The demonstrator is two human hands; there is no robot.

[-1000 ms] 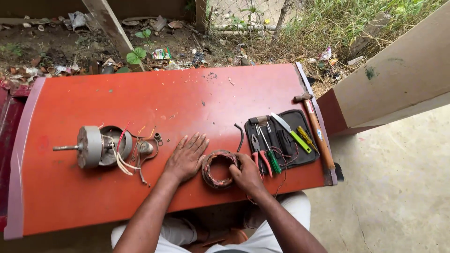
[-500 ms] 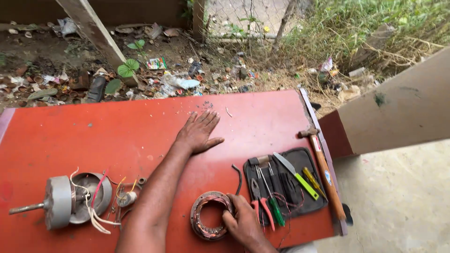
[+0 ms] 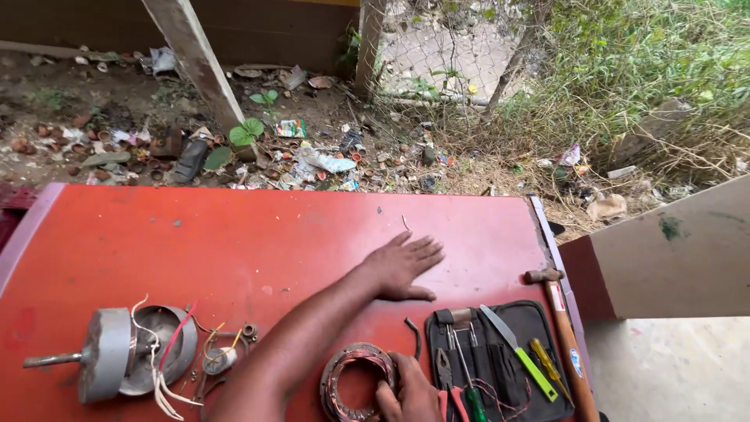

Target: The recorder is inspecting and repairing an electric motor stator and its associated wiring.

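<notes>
My left hand lies flat, palm down, on the red table, fingers spread toward the far right edge, holding nothing. At the near edge my right hand grips the right side of a round copper-wound coil that rests on the table. A dismantled grey motor with a shaft, an open round housing and loose white and red wires lies at the near left. A short dark curved piece lies between the coil and the tool pouch.
A black tool pouch with pliers, a knife and screwdrivers lies at the near right. A wooden-handled hammer runs along the table's right edge. Littered ground, a slanted plank and weeds lie beyond the table.
My left hand left the coil, reached toward the far side of the table, then came to rest flat nearer the right edge. My right hand stays on the coil. The view tilted up.
</notes>
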